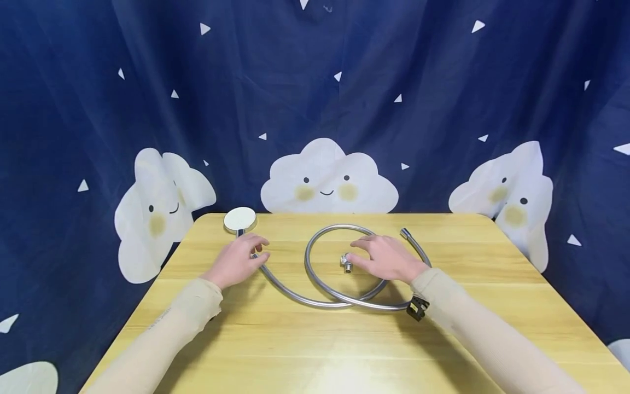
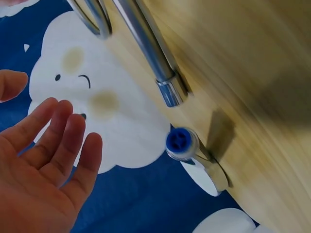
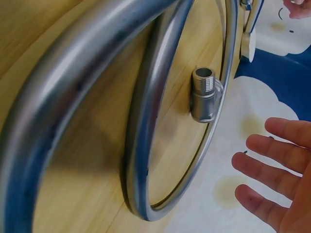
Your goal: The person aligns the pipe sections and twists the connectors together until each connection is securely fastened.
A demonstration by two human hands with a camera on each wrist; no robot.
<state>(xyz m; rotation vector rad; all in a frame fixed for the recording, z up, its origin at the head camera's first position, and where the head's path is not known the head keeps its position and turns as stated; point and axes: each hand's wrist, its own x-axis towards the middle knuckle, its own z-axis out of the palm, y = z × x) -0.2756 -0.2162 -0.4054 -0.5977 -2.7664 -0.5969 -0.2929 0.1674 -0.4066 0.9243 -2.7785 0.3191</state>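
Note:
A shower head point(image 1: 240, 219) with a round pale face lies at the table's far left. Its handle, with a blue insert point(image 2: 179, 141), sits apart from the hose's metal end nut point(image 2: 171, 92) in the left wrist view. My left hand point(image 1: 238, 260) hovers over that spot, fingers loosely bent and holding nothing. The silver shower hose point(image 1: 307, 301) loops across the middle. Inside the loop is a small chrome fitting point(image 3: 204, 97) with a threaded end. My right hand point(image 1: 389, 257) is above the loop beside this fitting, fingers spread and grasping nothing.
The wooden table point(image 1: 295, 350) has its far edge against a dark blue curtain point(image 1: 295, 82) printed with clouds and triangles. The hose's other end point(image 1: 405, 233) points to the back right. A small black device point(image 1: 417, 308) is on the right wrist.

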